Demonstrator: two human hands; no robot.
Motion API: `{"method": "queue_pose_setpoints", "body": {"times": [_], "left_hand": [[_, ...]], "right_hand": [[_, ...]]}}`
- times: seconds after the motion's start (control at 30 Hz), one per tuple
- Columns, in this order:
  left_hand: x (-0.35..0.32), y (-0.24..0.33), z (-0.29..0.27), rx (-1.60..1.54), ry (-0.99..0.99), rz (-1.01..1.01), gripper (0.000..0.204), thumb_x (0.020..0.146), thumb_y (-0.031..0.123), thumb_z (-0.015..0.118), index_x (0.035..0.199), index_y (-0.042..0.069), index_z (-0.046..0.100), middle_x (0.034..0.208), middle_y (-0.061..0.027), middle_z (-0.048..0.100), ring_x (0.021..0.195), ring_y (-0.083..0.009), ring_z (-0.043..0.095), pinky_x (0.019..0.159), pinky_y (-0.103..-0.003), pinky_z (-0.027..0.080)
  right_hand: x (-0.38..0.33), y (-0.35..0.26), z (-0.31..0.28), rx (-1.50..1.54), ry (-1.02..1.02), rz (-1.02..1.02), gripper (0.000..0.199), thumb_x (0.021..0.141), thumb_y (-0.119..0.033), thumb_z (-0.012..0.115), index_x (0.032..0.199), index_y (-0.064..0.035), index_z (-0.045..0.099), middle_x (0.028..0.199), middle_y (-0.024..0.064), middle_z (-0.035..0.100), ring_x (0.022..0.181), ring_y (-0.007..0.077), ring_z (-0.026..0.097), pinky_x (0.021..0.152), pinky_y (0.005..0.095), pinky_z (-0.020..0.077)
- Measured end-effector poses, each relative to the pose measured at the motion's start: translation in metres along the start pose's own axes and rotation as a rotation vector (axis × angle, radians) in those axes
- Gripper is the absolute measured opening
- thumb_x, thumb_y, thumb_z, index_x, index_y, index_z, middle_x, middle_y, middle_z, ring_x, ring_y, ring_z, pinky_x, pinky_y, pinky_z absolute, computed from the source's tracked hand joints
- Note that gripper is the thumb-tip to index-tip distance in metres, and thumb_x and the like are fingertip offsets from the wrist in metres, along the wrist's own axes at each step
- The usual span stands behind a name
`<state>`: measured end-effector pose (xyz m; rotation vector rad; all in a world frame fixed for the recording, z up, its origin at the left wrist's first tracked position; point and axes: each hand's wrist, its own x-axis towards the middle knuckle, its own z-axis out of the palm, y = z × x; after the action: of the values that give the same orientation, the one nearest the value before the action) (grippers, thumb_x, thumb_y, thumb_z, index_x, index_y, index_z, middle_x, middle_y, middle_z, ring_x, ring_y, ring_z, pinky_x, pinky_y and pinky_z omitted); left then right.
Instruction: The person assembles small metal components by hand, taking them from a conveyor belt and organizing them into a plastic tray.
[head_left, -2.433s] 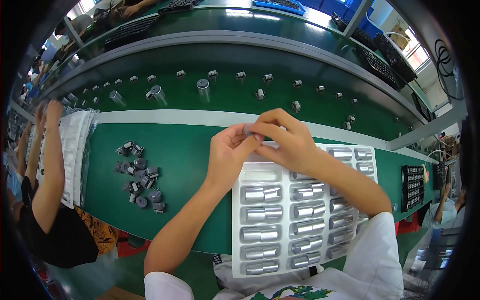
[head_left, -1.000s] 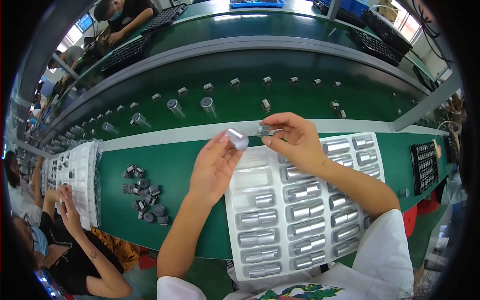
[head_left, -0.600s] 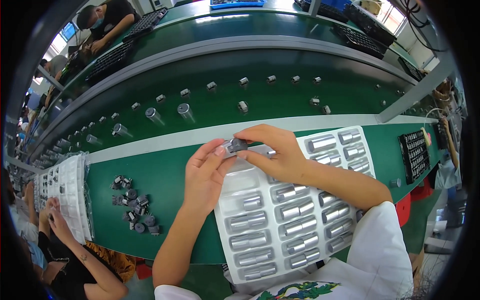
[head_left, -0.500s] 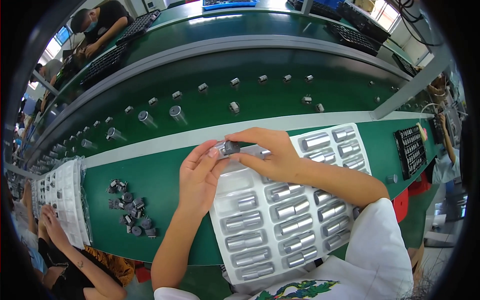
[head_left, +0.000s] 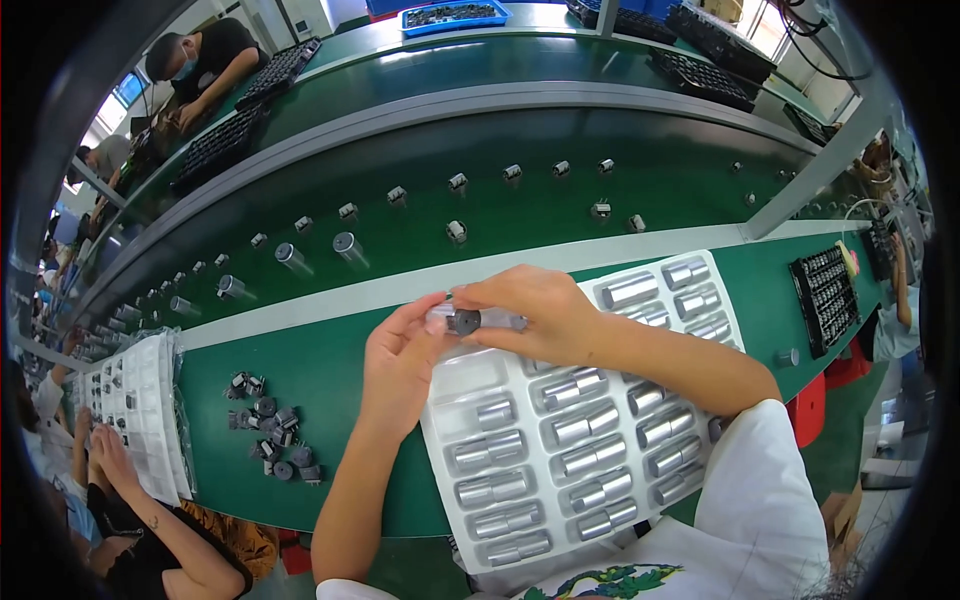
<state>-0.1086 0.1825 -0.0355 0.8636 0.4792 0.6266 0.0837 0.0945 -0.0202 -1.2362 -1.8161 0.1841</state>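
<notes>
My left hand (head_left: 398,365) is closed on a small cylindrical part with a dark round end (head_left: 466,321), held above the top left of the tray. My right hand (head_left: 548,308) meets it there, thumb and forefinger curled round a pale, silvery cylinder (head_left: 503,319) beside the dark end. Whether the two parts touch, I cannot make out. Under both hands lies a white plastic tray (head_left: 470,376) with rows of silver metal cylinders (head_left: 588,420) in its hollows; my right forearm hides some of them. To the left is a loose pile of dark small components (head_left: 284,437).
Beyond a pale rail (head_left: 420,280), a green belt (head_left: 400,230) carries small components and silver cylinders (head_left: 348,248). At the left, a co-worker's hand (head_left: 115,458) is by another white tray (head_left: 160,420). A black tray (head_left: 825,300) and a single cylinder (head_left: 788,357) stand right.
The held part has turned so its dark end faces me. My right fingers have come off that end, and the pale cylinder now shows between them. Belt parts have shifted left.
</notes>
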Motion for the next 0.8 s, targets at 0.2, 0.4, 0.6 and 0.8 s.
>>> {"method": "queue_pose_setpoints", "body": {"times": [0.2,0.4,0.6,0.8], "left_hand": [[-0.005,-0.007,0.011,0.312,0.031,0.051,0.043,0.086,-0.005,0.070,0.127,-0.006,0.056,0.119,-0.0154,0.066,0.108,-0.0189,0.066,0.096,-0.031,0.053],[-0.007,-0.015,0.007,0.298,-0.005,0.101,0.037,0.088,-0.003,0.069,0.123,-0.007,0.057,0.110,-0.0131,0.068,0.098,-0.0164,0.068,0.086,-0.027,0.056],[-0.006,-0.014,-0.005,0.249,-0.016,0.133,0.038,0.090,-0.001,0.068,0.125,-0.007,0.055,0.110,-0.0127,0.067,0.098,-0.0163,0.067,0.086,-0.027,0.056],[-0.027,0.003,0.017,1.185,0.039,0.559,0.075,0.075,0.018,0.084,0.136,0.003,0.045,0.133,-0.0178,0.045,0.117,-0.0305,0.050,0.087,-0.037,0.050]], "right_hand": [[-0.002,0.003,0.010,-0.094,0.011,-0.209,0.043,0.069,-0.004,0.082,0.111,-0.0057,0.070,0.099,0.0076,0.071,0.088,0.0251,0.068,0.074,0.0359,0.0551],[0.004,-0.002,0.015,-0.157,-0.027,-0.295,0.042,0.066,-0.001,0.081,0.106,-0.0035,0.070,0.100,0.0101,0.068,0.087,0.0258,0.067,0.074,0.0355,0.0557],[0.015,-0.016,0.018,-0.192,-0.071,-0.257,0.037,0.069,-0.001,0.079,0.104,-0.0032,0.068,0.101,0.0098,0.067,0.088,0.0273,0.067,0.075,0.0357,0.0562],[0.096,0.040,0.026,-0.184,-0.013,0.040,0.042,0.080,-0.016,0.075,0.118,-0.0018,0.063,0.102,0.0174,0.069,0.091,0.0344,0.068,0.080,0.0420,0.0555]]}}
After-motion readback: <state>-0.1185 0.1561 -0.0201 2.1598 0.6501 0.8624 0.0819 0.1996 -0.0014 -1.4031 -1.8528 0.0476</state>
